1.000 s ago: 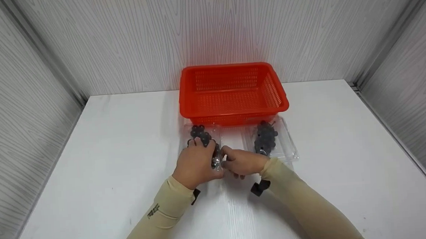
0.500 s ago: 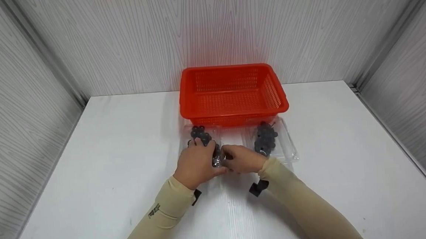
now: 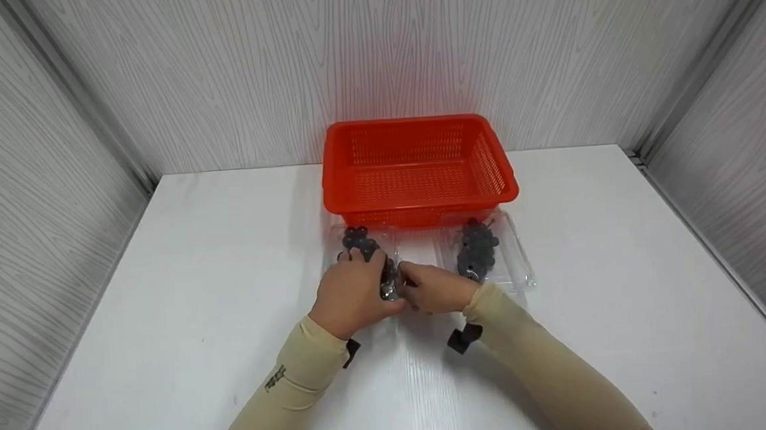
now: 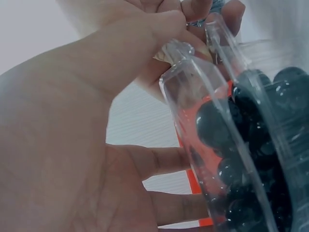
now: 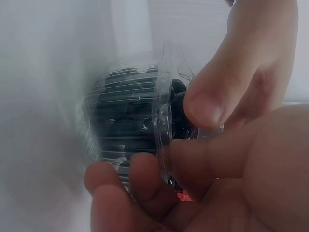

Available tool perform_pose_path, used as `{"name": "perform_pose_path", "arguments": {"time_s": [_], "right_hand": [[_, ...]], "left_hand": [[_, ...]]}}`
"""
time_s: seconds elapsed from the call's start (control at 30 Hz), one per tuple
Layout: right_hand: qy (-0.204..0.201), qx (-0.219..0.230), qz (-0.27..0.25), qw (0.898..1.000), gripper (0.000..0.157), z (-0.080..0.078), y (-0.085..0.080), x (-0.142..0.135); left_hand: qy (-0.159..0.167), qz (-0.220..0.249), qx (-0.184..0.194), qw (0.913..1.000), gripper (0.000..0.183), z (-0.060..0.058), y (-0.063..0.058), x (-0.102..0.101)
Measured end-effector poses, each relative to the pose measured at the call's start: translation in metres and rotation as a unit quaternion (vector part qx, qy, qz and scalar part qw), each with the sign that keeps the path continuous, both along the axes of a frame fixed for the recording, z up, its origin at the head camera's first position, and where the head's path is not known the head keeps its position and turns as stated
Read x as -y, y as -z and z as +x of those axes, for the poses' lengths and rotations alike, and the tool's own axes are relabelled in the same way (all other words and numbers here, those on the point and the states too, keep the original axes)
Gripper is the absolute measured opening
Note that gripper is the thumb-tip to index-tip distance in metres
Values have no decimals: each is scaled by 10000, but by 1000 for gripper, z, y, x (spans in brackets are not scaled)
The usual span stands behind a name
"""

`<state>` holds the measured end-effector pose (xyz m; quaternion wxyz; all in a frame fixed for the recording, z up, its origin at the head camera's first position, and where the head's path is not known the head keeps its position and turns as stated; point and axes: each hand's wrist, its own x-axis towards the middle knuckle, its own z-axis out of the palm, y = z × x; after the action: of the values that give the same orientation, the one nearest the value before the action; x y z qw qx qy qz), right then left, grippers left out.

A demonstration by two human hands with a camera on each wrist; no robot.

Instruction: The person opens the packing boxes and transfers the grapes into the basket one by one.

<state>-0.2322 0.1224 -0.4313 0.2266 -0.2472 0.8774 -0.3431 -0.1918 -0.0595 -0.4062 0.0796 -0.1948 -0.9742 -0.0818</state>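
A clear plastic clamshell box point(image 3: 387, 236) with dark grapes point(image 3: 360, 241) inside stands before the basket in the head view. My left hand point(image 3: 349, 291) lies over this box and grips it, thumb on the near side and fingers reaching to the far side. From the right, my right hand point(image 3: 439, 288) pinches the edge of the same box. In the left wrist view, a gap shows between two plastic rims of the box point(image 4: 193, 89). The right wrist view has the right thumb and curled fingers point(image 5: 212, 154) at the rim, grapes behind the plastic.
A red slotted basket point(image 3: 422, 202) stands against the back wall. To the right lies a second clear plastic box point(image 3: 513, 260) with a dark grape bunch point(image 3: 476, 252). Both boxes sit close to the basket's front on the white table point(image 3: 225, 251).
The right hand has shifted slightly left, its lower fingers tucking in under the hand. The left thumb has risen a little toward the box's near corner. Box and basket stay put.
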Motion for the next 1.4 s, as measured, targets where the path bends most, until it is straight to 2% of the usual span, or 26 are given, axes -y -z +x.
{"name": "perform_pose_path", "arguments": {"time_s": [0.1,0.3,0.5,0.67,0.8,0.97,1.13,1.4], "right_hand": [[-75,-11,-54,10000,14,0,0,0],[-227,-430,-18,9988,10,-1,-1,-1],[-82,-274,57,9996,8,2,-3,1],[-42,-209,-104,9997,8,2,0,0],[-86,-287,-157,9994,14,0,2,-3],[-154,-314,-249,9991,19,-1,-3,-4],[-3,-417,89,9991,19,1,-9,-3],[336,-511,454,9971,23,2,-10,-3]], "left_hand": [[-21,55,66,10000,67,0,0,0],[-139,31,350,9993,67,-1,-1,0],[-136,74,506,9986,65,-1,-4,0],[-118,30,409,9991,68,-1,-3,-1],[-18,-34,238,9997,70,-2,-2,-2],[26,125,379,9992,67,-2,-9,-3],[23,248,584,9980,65,-3,-15,-1],[216,463,698,9963,61,-4,-13,2]]}}
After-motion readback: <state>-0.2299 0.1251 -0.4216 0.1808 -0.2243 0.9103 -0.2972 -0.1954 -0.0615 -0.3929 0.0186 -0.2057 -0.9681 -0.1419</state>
